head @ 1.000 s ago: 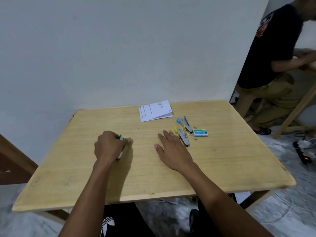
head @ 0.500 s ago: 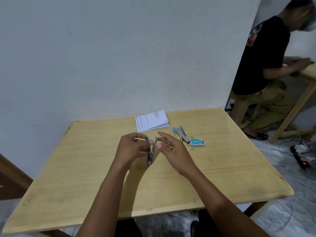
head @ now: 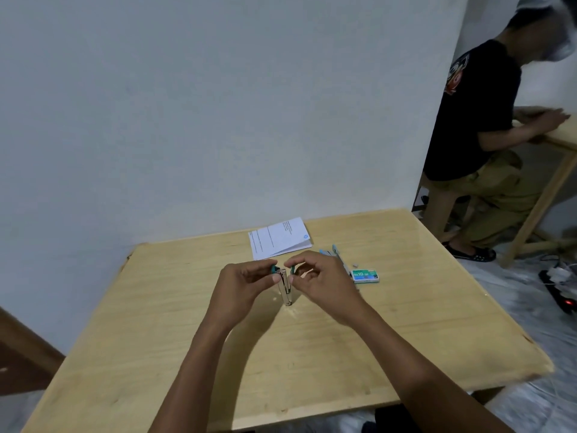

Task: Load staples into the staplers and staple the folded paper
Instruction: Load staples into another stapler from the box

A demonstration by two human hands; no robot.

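Item: pale wooden table (head: 175,348), set against a plain white wall (head: 218,104).

Item: folded white paper with printed lines (head: 278,238), lying flat at the far edge of the table, apart from my hands.

Item: small green-and-white box of staples (head: 365,275), flat on the table just right of my right hand; one loose grey bit lies just beyond it.

Item: second stapler with pale blue tip (head: 331,252), on the table between paper and box, partly hidden behind my right hand.

Item: person in black shirt (head: 474,114), seated at another table to the right, well apart.

Item: small metal stapler with teal plastic ends (head: 284,286), held above the table's middle. Its long axis runs near upright; the two arms are splayed, teal tips up and apart, hinge end pointing down toward me.

Item: my left hand (head: 242,284), fingers curled, thumb and forefinger pinching the left teal tip.

Item: my right hand (head: 324,285), fingers curled, thumb and forefinger pinching the right tip. Both forearms converge from below.
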